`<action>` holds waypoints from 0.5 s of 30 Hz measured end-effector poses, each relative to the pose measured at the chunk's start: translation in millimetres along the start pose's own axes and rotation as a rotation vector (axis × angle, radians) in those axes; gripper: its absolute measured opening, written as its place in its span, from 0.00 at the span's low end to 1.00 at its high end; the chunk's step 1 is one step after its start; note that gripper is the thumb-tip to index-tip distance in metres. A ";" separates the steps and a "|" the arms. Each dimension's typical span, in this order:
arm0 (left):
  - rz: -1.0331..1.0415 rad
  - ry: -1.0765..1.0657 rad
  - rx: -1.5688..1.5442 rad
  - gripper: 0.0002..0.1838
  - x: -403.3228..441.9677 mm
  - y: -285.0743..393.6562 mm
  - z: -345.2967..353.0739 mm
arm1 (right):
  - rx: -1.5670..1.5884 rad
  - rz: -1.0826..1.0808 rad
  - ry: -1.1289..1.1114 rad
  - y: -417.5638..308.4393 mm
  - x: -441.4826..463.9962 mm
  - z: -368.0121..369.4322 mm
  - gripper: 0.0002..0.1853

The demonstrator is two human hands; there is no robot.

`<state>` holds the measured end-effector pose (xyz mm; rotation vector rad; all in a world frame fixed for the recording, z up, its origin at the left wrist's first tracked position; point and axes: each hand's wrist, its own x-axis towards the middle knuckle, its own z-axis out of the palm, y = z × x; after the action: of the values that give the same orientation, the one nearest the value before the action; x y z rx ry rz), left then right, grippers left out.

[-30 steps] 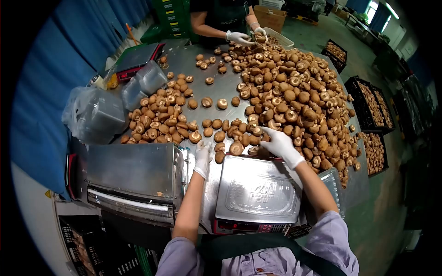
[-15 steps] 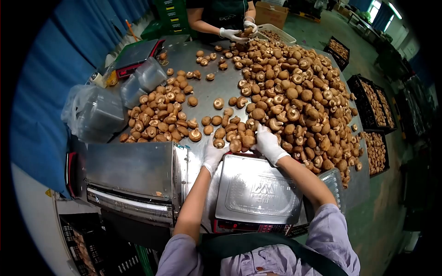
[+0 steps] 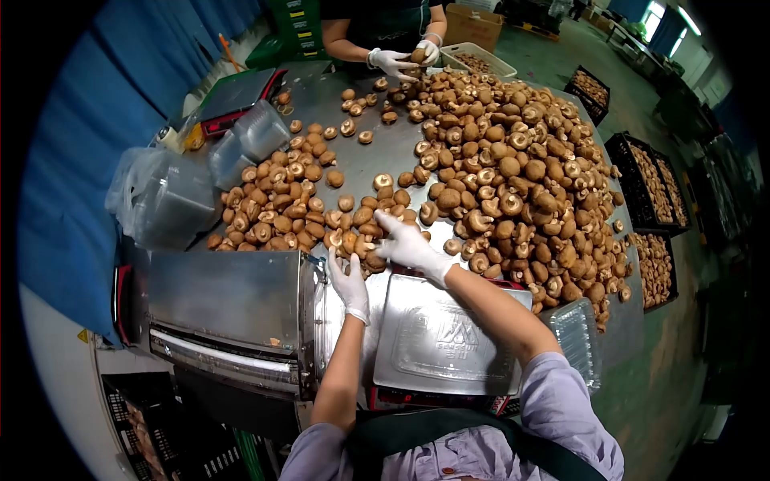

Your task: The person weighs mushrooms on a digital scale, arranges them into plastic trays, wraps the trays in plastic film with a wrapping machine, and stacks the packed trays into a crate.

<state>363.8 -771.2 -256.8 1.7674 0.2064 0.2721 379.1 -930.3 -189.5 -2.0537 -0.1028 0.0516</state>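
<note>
My left hand [image 3: 348,286], in a white glove, has its fingers spread at the near edge of a cluster of brown mushrooms [image 3: 365,218]. Beside it on the right, my right hand [image 3: 411,247], gloved too, lies against the same cluster with its fingers apart. Neither hand is wrapped round a mushroom. A large mushroom heap [image 3: 529,184] covers the right of the metal table, and a smaller pile [image 3: 277,200] lies on the left. The scale [image 3: 449,333] with its metal plate is under my right forearm.
Across the table a person's gloved hands [image 3: 393,62] hold a mushroom. A metal machine [image 3: 224,297] stands at the near left, with clear plastic trays [image 3: 184,200] behind it. Another tray [image 3: 576,333] is right of the scale. Black crates [image 3: 651,180] of mushrooms stand on the floor.
Both hands have moved left, my right hand the most, and the mushrooms between them have shifted left towards the smaller pile. The other person's hands have moved slightly left.
</note>
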 end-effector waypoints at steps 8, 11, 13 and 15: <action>0.228 -0.012 0.245 0.36 -29.0 -35.7 -12.7 | -0.690 0.347 -0.238 9.1 -27.6 -75.1 0.26; 0.217 -0.015 0.235 0.34 -30.9 -33.3 -10.3 | -0.737 0.431 -0.326 29.8 -24.3 -55.7 0.49; 0.203 -0.019 0.198 0.33 -30.4 -35.1 -12.3 | -0.685 0.415 -0.270 22.8 -15.6 -45.7 0.54; 0.232 -0.028 0.247 0.32 -31.9 -35.7 -12.9 | -0.590 0.435 -0.223 24.9 -1.0 -33.4 0.60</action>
<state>329.8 -760.7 -291.4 2.0423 0.0137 0.4023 382.1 -971.4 -196.0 -2.6181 0.2192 0.5806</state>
